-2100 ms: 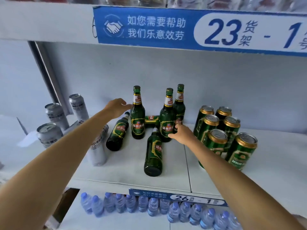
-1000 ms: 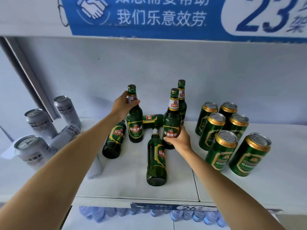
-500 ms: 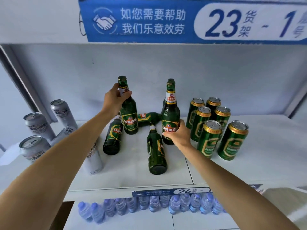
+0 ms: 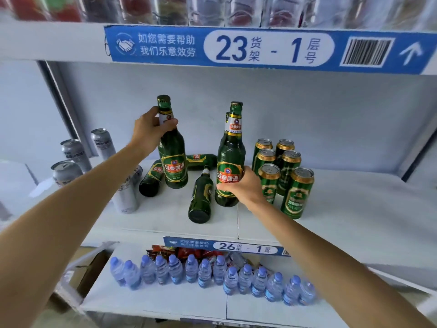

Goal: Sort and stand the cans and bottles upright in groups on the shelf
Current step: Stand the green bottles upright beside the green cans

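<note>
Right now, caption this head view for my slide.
Left hand and right hand each grip an upright green bottle on the shelf.

White shelf [image 4: 343, 216], seam running front to back near centre. Left: silver cans [image 4: 71, 151], three upright at the back, at least one more nearer the front, partly hidden by a forearm. Centre: green beer bottles; three lie on their sides [image 4: 201, 197], two upright ones [image 4: 230, 166] are held by hands, and a third upright stands just behind the right-hand one. Right: six green-and-gold cans [image 4: 298, 192] upright, packed close in two rows. Front edge carries a blue label strip [image 4: 224, 246] reading 26-1.
</note>
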